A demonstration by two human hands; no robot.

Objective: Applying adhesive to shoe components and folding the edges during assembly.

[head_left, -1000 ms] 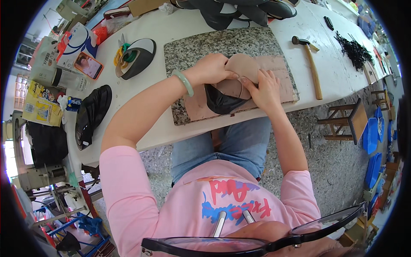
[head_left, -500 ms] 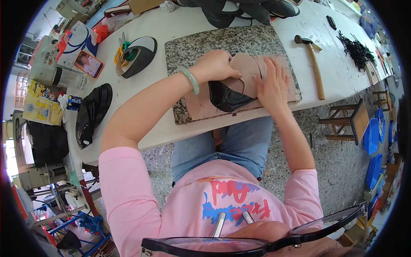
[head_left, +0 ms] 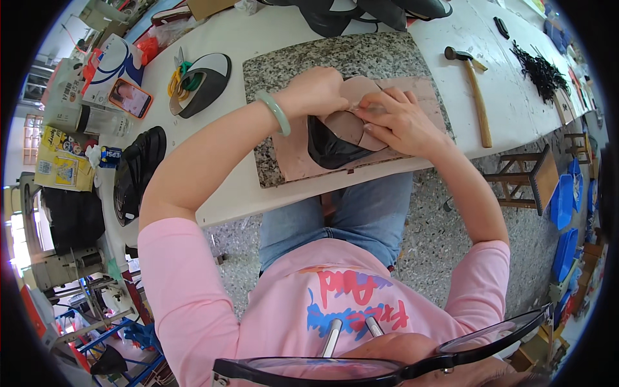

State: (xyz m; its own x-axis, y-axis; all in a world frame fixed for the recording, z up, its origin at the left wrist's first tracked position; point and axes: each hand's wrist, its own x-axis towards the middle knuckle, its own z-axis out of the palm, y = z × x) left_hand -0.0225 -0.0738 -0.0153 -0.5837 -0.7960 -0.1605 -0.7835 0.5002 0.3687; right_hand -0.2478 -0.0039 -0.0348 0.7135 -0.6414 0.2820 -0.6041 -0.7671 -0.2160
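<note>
Right hand (head_left: 400, 122) has swung toward nine o'clock, beside the left hand (head_left: 320, 92) over the shoe piece (head_left: 330, 148). Both now work one spot; I cannot tell their grip.

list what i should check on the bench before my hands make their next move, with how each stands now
1. Left hand at the black-and-tan shoe piece: ok, at its upper left edge.
2. Right hand at the same piece: ok, fingertips bent over its middle.
3. Stone slab beneath the work: ok, with a tan sheet on it.
4. Hammer out of the way: ok, lying right of the slab.
5. Scissors away from the fingers: ok, left of the slab.
6. Material flat under the fingertips: cannot tell, fingers cover it.
</note>
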